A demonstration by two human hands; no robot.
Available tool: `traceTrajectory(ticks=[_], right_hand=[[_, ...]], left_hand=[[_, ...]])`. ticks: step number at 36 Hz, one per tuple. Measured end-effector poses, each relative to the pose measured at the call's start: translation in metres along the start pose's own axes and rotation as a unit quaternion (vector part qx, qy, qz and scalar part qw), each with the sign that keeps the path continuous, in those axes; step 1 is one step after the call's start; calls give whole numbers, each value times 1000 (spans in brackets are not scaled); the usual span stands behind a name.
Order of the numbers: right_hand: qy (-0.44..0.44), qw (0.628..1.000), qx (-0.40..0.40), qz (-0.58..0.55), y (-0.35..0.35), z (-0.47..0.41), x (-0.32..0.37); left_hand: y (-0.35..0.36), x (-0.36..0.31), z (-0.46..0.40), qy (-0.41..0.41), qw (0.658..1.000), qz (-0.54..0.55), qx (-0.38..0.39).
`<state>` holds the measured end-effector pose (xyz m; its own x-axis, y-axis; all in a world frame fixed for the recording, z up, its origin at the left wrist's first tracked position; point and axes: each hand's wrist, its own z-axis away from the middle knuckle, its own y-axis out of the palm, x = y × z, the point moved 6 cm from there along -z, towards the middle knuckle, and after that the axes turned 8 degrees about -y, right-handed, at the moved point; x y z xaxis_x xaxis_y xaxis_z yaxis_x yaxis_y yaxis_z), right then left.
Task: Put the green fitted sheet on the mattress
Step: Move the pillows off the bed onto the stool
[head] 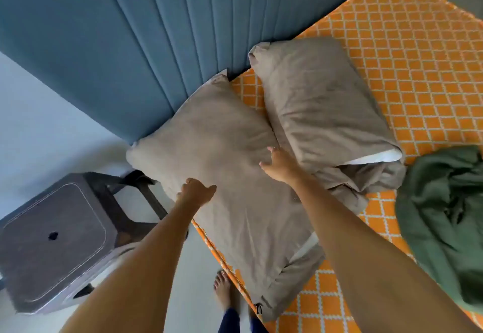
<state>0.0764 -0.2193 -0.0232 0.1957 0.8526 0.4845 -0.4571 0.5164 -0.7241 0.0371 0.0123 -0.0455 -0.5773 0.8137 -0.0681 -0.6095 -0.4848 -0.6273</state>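
The green fitted sheet (444, 217) lies crumpled in a heap on the right side of the mattress (418, 58), which shows an orange cover with a white lattice pattern. Two beige pillows lie at the head end. My left hand (196, 192) grips the left edge of the near pillow (222, 144), with the fingers wrapped over its side. My right hand (278, 163) holds the same pillow's right edge, fingers tucked into the gap beside the second pillow (321, 103). Neither hand touches the sheet.
A blue padded headboard (130, 32) rises behind the pillows. A grey metal stool (52, 241) stands on the pale floor to the left of the bed. My bare foot (222, 289) is on the floor by the mattress edge.
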Motion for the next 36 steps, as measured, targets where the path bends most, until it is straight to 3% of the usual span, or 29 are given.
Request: traceTrajectory(ticks=[4, 9, 14, 19, 22, 28, 36], right_hand=[[41, 998, 32, -42, 15, -41, -10], [86, 994, 43, -45, 39, -90, -28], [101, 993, -24, -61, 46, -126, -41], [116, 986, -34, -114, 44, -151, -64], [132, 977, -39, -164, 43, -156, -75], [150, 963, -28, -224, 32, -144, -73], [127, 951, -56, -278, 1, -71, -34]], left_hand=[[26, 4, -38, -31, 992, 89, 82], [52, 13, -78, -60, 960, 244, 120], [69, 17, -103, -51, 941, 315, 112], [88, 34, -114, -135, 887, 430, 95], [94, 34, -119, -141, 860, 480, 104], [82, 37, -109, -100, 827, 526, 171], [41, 62, -40, -90, 822, 540, 155]])
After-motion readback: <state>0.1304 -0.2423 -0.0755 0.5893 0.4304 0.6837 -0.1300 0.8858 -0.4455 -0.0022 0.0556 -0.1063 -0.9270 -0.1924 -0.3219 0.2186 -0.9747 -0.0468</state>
